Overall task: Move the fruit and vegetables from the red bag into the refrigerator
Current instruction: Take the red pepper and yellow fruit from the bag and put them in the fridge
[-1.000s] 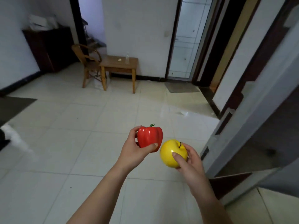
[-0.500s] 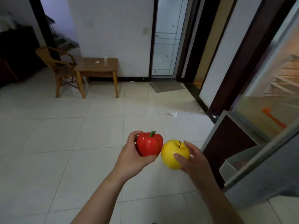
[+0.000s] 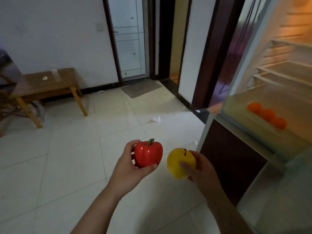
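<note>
Red bell pepper (image 3: 148,153) gripped in the left hand (image 3: 130,168), yellow apple (image 3: 180,162) in the right hand (image 3: 200,171), both over the tiled floor (image 3: 67,157) beside the open refrigerator (image 3: 270,115), three oranges (image 3: 268,114) inside.

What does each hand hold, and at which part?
Left hand grips the red pepper round its body; right hand grips the yellow apple round its side.

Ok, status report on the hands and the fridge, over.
Left hand holds red pepper. Right hand holds yellow apple. Refrigerator open, oranges inside, nothing blocking.
</note>
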A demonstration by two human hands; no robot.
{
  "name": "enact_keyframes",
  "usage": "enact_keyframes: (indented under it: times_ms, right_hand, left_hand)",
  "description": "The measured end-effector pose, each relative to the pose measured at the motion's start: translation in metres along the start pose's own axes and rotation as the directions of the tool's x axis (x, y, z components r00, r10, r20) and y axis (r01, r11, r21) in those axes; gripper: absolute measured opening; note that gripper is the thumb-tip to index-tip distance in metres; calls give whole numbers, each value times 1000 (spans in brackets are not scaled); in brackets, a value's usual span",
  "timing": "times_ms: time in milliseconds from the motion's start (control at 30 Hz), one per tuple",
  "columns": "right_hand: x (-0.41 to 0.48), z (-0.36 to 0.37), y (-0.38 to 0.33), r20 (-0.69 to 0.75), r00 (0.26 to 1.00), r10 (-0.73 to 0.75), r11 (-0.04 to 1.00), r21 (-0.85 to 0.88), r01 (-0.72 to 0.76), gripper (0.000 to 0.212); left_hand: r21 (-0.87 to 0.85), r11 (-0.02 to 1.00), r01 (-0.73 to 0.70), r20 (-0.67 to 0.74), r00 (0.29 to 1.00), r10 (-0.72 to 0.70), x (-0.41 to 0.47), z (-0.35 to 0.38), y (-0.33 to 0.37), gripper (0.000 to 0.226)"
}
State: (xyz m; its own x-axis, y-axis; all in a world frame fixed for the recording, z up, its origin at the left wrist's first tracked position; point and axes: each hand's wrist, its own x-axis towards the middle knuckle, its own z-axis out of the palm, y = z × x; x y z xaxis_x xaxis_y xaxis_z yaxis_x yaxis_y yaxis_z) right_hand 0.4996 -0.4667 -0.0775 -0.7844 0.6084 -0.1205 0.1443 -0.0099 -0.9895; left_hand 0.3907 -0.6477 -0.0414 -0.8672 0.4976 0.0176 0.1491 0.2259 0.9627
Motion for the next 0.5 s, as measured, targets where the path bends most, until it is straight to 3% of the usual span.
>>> enact_keyframes:
  times_ms: [67,167,300,400,500]
  right_hand:
    - [20,1,1,-62,997,35,999,23,-34,51]
    - [54,1,-5,-145,989,40,999,8,-39,54]
    - [100,-24,-11,-273,960,63,998,22,-59,51]
    - [130,-49,-20,-399,914,73,997,20,-71,41]
    - [165,-61,-28,-480,874,84,996,12,-89,45]
  left_hand:
    - [-16,1000,1,32,999,0,28,15,-3,73]
    - [-15,1000,-8,92,996,9,80,33,-6,68]
    - [54,997,-57,221,974,43,159,68,-8,75]
    - [90,981,-174,364,922,130,219,100,0,82]
    - [95,947,-307,477,849,227,279,117,9,84]
